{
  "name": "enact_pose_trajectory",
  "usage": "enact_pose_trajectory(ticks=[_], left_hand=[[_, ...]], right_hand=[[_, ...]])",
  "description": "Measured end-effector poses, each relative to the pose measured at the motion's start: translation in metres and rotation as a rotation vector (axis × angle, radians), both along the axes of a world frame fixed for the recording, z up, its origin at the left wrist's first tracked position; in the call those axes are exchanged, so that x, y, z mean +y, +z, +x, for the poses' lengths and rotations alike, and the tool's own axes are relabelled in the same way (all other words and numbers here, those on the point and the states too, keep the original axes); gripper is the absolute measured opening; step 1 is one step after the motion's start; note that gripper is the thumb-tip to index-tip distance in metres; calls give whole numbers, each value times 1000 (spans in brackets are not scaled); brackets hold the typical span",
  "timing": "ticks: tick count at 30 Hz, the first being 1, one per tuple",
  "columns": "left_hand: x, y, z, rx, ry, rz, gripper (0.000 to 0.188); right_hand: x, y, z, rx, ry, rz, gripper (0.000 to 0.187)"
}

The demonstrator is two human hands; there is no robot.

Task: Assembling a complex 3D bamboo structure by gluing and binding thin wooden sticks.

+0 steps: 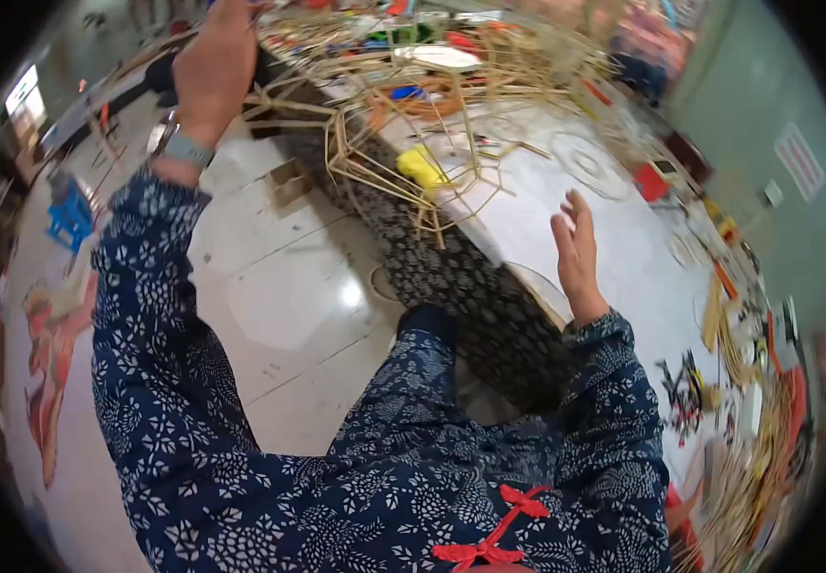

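A large openwork frame of thin bamboo strips (338, 143) stands over the table's near edge, its struts crossing in angular cells. My left hand (217, 72) is raised at the upper left, next to the frame's left end. Its fingers run up to the picture's top edge and are smeared, so whether they grip a strut is hidden. To the right of the frame, my right hand (577, 256) is held above the white tabletop (527, 224), empty, with fingers stretched and apart. A yellow piece (420, 167) shows through the struts.
Dark patterned cloth (432, 258) hangs along the table's near side. Bundled bamboo strips (757, 497), pliers-like tools (685, 392) and a red box (654, 181) lie along the right. A blue stool (71, 210) stands on the floor at left; coloured clutter fills the far table.
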State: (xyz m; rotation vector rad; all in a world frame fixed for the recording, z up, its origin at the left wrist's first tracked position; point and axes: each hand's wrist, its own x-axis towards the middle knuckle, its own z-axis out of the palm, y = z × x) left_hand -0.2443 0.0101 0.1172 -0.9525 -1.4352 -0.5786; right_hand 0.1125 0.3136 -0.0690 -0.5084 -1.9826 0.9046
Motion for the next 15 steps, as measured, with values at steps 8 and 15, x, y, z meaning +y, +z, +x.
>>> enact_pose_trajectory(ticks=[8, 15], left_hand=[[215, 75, 223, 84, -226, -284, 65], [307, 19, 326, 481, -575, -89, 65]], right_hand=[[2, 71, 114, -145, -216, 300, 61], [46, 6, 160, 22, -417, -23, 58]])
